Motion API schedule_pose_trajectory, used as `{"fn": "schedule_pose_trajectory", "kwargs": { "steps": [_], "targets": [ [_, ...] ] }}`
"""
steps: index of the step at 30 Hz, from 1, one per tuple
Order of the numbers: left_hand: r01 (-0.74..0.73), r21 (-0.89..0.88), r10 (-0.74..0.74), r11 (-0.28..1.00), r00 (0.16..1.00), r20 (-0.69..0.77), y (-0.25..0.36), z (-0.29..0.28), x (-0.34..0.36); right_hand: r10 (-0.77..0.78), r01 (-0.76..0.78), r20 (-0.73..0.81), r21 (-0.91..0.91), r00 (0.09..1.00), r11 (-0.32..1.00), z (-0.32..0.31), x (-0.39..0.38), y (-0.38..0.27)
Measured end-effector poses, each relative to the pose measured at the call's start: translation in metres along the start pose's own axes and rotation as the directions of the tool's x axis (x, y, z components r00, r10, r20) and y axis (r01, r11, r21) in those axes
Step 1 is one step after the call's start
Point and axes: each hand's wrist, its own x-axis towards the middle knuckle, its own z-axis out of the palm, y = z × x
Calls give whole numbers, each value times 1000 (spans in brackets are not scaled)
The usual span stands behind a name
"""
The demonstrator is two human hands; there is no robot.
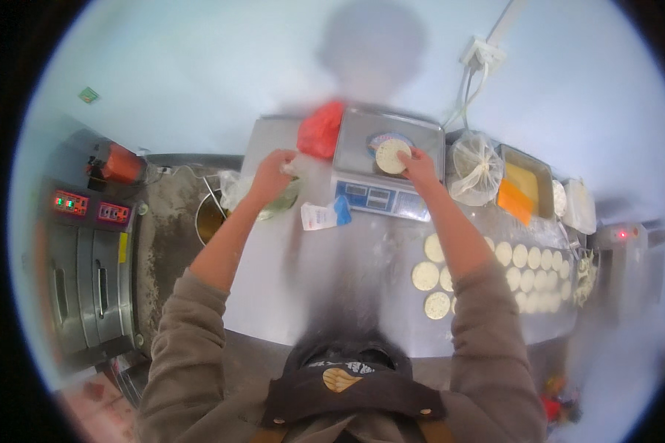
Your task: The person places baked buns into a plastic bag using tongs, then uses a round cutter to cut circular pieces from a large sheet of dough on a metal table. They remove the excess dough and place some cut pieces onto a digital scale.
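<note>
My right hand (pixel 420 166) grips the edge of a pale round flatbread (pixel 391 156), speckled on top, over the pan of a digital scale (pixel 353 193). A round bluish thing (pixel 383 140) lies on the pan, partly behind the bread. To the left, the closed fingers of my left hand (pixel 272 173) are at the top of a clear plastic bag (pixel 282 201) with something greenish in it; the fingertips are small and blurred. Several more pale rounds (pixel 425 276) lie in rows on the right of the metal table (pixel 273 295), some hidden by my right forearm.
Beside the scale sit a red plastic bag (pixel 322 131) and a tied clear bag (pixel 476 166). A tray (pixel 545 166) with yellow contents stands further right. A white-and-blue packet (pixel 325 215) lies in front. At left are a pot (pixel 209 221) and a metal oven (pixel 81 273).
</note>
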Motion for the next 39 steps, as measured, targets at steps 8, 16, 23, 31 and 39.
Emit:
{"fn": "schedule_pose_trajectory", "kwargs": {
  "steps": [8, 16, 23, 31, 39],
  "targets": [
    [40, 106, -6, 994, 954, -300, 12, 9, -146, -692, 359, -144, -770, 707, 527, -38, -33, -20],
    [437, 52, -437, 898, 899, -3, 34, 66, -394, -612, 298, -252, -697, 749, 652, -112, -185, 69],
    [627, -104, -604, 772, 774, 187, 74, 93, -486, -404, 179, -49, -843, 913, 508, -141, -193, 148],
    [669, -122, -662, 734, 743, 94, 89, 102, -476, -175, 151, 85, -900, 981, 408, -154, -167, 148],
    [734, -190, -719, 652, 678, 153, 117, 114, -482, -11, 206, 258, -745, 966, 634, -173, -167, 135]
  ]
}}
